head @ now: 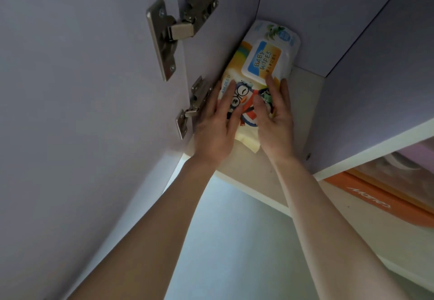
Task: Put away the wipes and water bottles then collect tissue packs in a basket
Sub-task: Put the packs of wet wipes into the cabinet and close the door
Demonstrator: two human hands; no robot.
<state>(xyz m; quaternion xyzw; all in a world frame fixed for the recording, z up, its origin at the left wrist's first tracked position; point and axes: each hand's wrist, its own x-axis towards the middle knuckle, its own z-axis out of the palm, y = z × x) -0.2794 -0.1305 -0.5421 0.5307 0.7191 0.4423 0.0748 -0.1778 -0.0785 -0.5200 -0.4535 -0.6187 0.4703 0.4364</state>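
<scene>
A yellow and white pack of baby wipes (pixel 260 64) with a cartoon penguin print lies inside a high cabinet, against its left side wall. My left hand (pixel 217 126) lies flat on the pack's near left part with straight fingers. My right hand (pixel 274 116) presses on the near right part, fingers stretched up to the white flip lid. Both arms reach upward from below. No water bottles, tissue packs or basket show in this view.
The open lilac cabinet door (pixel 82 88) fills the left, with two metal hinges (pixel 169 34) close beside my left hand. The beige shelf floor (pixel 303 102) extends right of the pack. Another lilac cabinet (pixel 375 88) and an orange-trimmed object (pixel 385 196) are at the right.
</scene>
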